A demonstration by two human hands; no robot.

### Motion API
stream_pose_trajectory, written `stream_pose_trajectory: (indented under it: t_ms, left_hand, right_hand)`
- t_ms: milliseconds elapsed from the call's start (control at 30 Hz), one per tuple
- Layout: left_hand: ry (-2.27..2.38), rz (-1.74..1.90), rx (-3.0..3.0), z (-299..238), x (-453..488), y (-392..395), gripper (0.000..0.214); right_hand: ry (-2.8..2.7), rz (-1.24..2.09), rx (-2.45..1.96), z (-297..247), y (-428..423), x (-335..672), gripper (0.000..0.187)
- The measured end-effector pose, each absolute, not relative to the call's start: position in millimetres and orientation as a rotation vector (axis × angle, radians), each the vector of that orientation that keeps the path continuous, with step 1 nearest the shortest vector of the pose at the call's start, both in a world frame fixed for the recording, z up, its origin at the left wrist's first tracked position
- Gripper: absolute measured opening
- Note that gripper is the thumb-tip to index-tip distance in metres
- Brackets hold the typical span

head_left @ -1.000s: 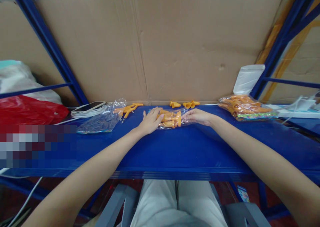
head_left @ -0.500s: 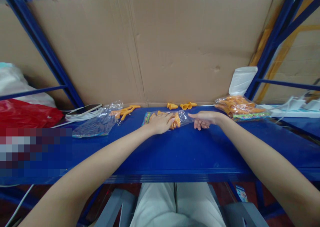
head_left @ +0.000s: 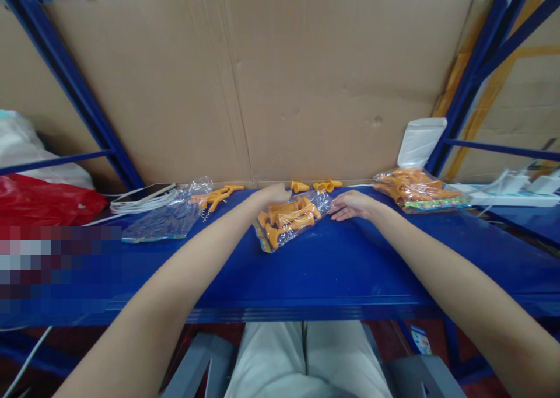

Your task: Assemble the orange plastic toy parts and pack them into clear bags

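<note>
A clear plastic bag [head_left: 312, 216] of orange plastic parts [head_left: 289, 216] lies slanted on the blue shelf. Its printed end points toward me on the left. At its far side is my left hand [head_left: 279, 194], bent downward, with its fingers mostly hidden. My right hand [head_left: 351, 204] has the bag's loose right end between thumb and forefinger, the other fingers stretched out below. Small orange cone-shaped pieces [head_left: 300, 186] lie behind the bag against the cardboard, close to my left hand; more of them [head_left: 327, 185] lie farther right.
On the left lie a flattened clear bag [head_left: 153, 226], orange branching parts [head_left: 217, 197] and a phone [head_left: 146, 192] on coiled white cable. A filled bag [head_left: 413, 188] and a white power strip [head_left: 507, 196] are at the right. Cardboard [head_left: 341, 83] stands behind the blue shelf [head_left: 350, 269].
My left hand has moved from the top of the bag to its far side. The bag has turned, its printed end swinging toward me. My right hand's fingers have straightened.
</note>
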State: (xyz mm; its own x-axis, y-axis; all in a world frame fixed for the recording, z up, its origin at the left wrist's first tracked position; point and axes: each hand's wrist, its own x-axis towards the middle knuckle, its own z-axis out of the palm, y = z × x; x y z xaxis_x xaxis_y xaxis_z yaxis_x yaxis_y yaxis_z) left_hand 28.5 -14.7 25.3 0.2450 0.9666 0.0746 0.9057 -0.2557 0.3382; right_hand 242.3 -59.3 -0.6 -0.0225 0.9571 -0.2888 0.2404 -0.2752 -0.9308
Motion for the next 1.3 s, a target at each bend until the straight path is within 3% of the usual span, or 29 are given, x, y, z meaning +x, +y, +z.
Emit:
stream_pose_trajectory:
  t_ms: [367, 633, 833, 1167, 1300]
  left_hand:
    - [1.568, 0.148, 1.801, 14, 3, 0, 0.035]
    - [1.410, 0.540, 1.612, 5, 16, 12, 0.029]
    - [1.377, 0.551, 1.520, -1, 24, 28, 0.012]
    - [1.228, 0.662, 1.449, 1, -5, 22, 0.018]
    - [1.140, 0.704, 1.457, -1, -13, 18, 0.010]
  right_hand:
    - [-0.980, 1.458, -1.407, -4, -53, 236, 0.013]
    - [-1.027, 1.415, -1.312, -7, -54, 233, 0.016]
    - [-1.077, 1.343, -1.280, -6, -57, 230, 0.016]
    - [-1.068, 1.284, -1.271, -8, -55, 231, 0.016]
    - [-1.093, 1.367, -1.194, -11, -52, 232, 0.009]
